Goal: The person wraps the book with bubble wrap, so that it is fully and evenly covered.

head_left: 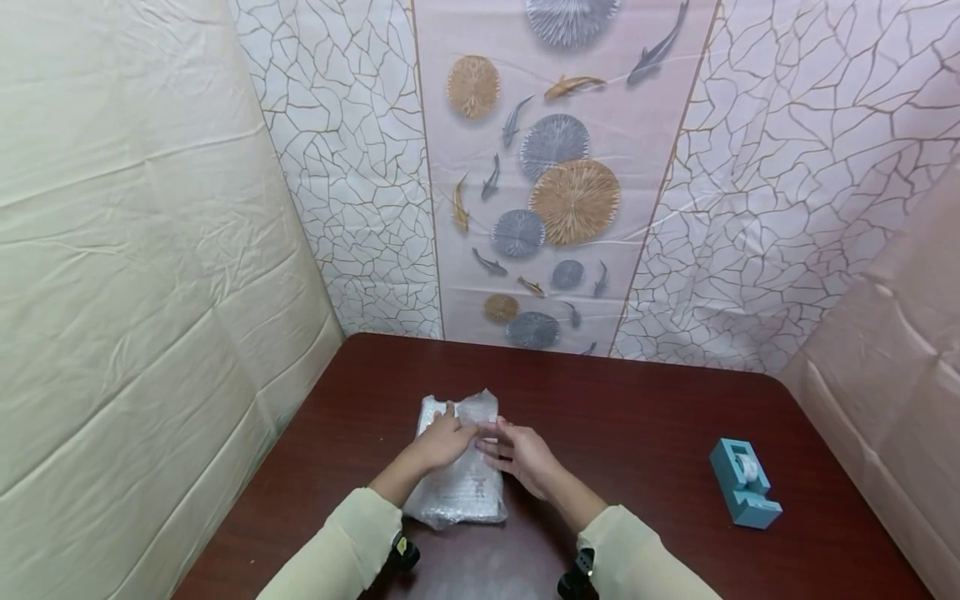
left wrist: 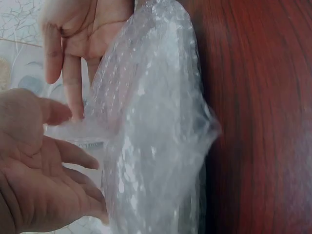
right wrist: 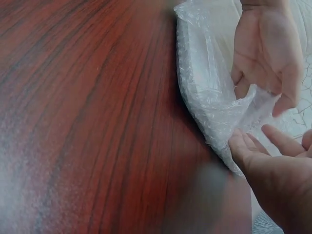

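Observation:
A flat white package in clear bubble wrap [head_left: 459, 492] lies on the dark red table. Over its upper part is my left hand [head_left: 444, 440], fingers extended and touching the wrap. In the left wrist view a loose, translucent flap [left wrist: 85, 129] passes near the thumb of that hand [left wrist: 34, 170], with a gap between thumb and index finger. My right hand [head_left: 528, 458] is at the package's right edge, fingers spread and fairly straight. From the right wrist view, fingertips of the right hand [right wrist: 273, 170] touch the wrap's edge [right wrist: 214, 117]. What the wrap encloses is blurred.
A light blue tape dispenser [head_left: 742, 483] with a roll of tape stands on the right side of the table [head_left: 622, 417]. Cream fabric [head_left: 150, 250] hangs on the left, and a patterned cloth [head_left: 360, 167] covers the back beyond the table edge.

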The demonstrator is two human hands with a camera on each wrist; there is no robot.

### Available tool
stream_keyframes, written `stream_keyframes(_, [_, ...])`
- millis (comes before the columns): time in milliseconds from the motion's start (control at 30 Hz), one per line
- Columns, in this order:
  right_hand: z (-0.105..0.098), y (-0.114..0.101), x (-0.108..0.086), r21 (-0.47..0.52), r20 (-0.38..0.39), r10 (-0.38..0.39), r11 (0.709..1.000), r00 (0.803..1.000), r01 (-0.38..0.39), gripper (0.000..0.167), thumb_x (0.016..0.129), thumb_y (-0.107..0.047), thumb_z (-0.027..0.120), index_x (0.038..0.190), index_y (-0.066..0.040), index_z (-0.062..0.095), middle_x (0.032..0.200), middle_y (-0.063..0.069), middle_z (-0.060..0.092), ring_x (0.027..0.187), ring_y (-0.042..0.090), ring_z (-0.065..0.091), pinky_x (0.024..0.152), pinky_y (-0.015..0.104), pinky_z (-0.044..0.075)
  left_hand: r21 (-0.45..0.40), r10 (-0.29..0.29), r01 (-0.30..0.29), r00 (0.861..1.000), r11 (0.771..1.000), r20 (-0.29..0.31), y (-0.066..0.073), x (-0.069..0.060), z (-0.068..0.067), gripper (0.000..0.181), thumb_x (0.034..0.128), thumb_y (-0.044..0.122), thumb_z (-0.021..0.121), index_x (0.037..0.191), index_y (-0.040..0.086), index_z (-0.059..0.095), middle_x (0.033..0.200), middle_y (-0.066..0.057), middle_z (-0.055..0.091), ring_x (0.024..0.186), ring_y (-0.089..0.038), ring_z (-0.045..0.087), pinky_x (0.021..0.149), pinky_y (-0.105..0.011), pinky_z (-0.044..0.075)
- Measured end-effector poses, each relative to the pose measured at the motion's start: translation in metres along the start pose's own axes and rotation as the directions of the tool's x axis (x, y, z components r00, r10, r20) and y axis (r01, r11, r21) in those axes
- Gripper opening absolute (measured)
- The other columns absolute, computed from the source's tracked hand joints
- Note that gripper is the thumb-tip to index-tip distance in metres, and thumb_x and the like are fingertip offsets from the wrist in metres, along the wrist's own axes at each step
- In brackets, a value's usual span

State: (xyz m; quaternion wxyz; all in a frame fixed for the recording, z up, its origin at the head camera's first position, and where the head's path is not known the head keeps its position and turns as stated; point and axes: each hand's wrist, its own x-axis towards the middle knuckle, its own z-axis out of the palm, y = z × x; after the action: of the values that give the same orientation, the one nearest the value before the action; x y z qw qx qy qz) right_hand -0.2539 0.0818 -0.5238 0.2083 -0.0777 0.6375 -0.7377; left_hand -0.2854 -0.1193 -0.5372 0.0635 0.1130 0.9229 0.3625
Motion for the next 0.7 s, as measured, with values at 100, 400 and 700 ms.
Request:
stream_keyframes(100, [0.001,0.001,0.0,-0.045,0.017,0.0,0.999,1.0,0.0,0.05,0.119,-0.018,0.043,0.157,0.013,0.051,0.163,0.031,0.054,0.154,0.046,0.052,0.119,0.045,0.055,-0.044,-0.013,0.01,0.998,0.999,-0.068,-0.001,-0.001,-0.003,0.071,0.1093,0.046,0.046,0.138,-0.014,0.069,0.171,-0.043,0.028,0.157,-0.064,0.035,0.13,-0.069,0.035])
stream_keyframes(400, [0.007,0.006,-0.006,-0.368,0.085,-0.115,0.919,0.99,0.139,0.053,0.095,0.018,0.057,0.148,0.016,0.059,0.151,0.036,0.063,0.147,0.051,0.057,0.096,0.025,0.057,-0.007,-0.035,0.034,0.987,0.999,-0.156,-0.031,0.018,0.009,0.061,0.1096,0.057,0.052,0.14,0.01,0.077,0.171,-0.034,0.039,0.153,-0.054,0.049,0.122,-0.065,0.046])
stream_keyframes(700, [0.009,0.007,-0.006,-0.487,0.061,-0.198,0.85,0.978,0.203,0.05,0.092,0.016,0.069,0.141,0.012,0.068,0.148,0.031,0.067,0.144,0.048,0.06,0.099,0.029,0.058,0.041,0.0,0.012,0.959,0.999,-0.283,-0.053,0.036,0.017,0.04,0.1104,0.047,0.059,0.129,0.023,0.085,0.168,-0.03,0.049,0.152,-0.052,0.053,0.118,-0.067,0.05])
